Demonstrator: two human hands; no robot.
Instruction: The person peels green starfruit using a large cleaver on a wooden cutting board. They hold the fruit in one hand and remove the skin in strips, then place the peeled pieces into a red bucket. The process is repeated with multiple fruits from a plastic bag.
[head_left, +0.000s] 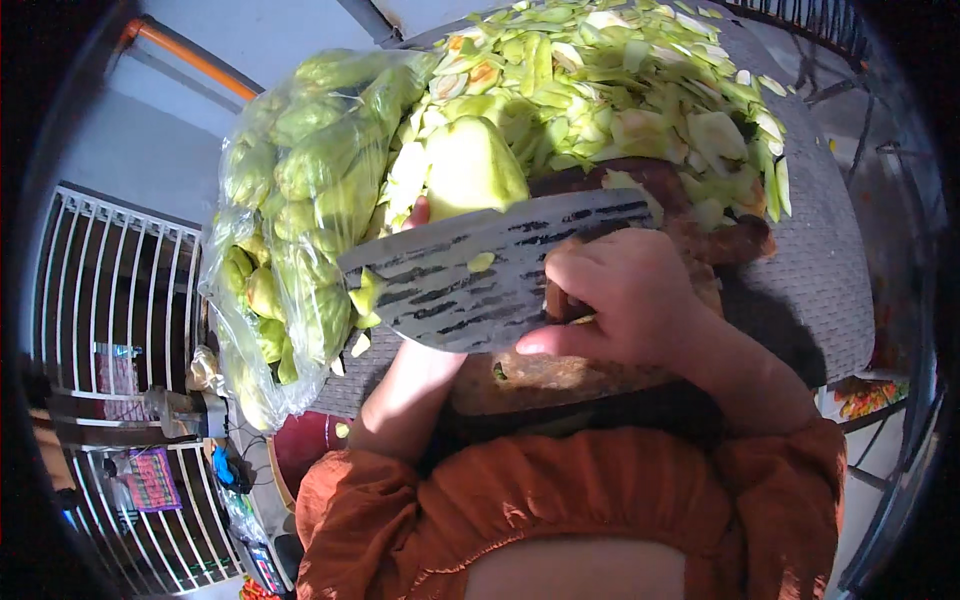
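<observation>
My right hand (626, 296) grips the brown handle of a broad cleaver (442, 296). The cleaver's grey blade has dark streaks and extends to the left, with a small green scrap stuck to its face. Behind the blade, my left hand (418, 213) is mostly hidden; a fingertip shows against the side of a pale peeled chayote (476, 169), which it appears to hold. The chayote's lower part is covered by the blade. Below the cleaver lies a worn wooden cutting board (540, 382), partly in shadow.
A heap of green peelings and slices (592, 90) covers the far part of a grey textured table (817, 247). To the left stands a clear plastic bag (307, 172) full of chayotes. A dark red container (304, 442) is at the lower left, near white metal bars (112, 300).
</observation>
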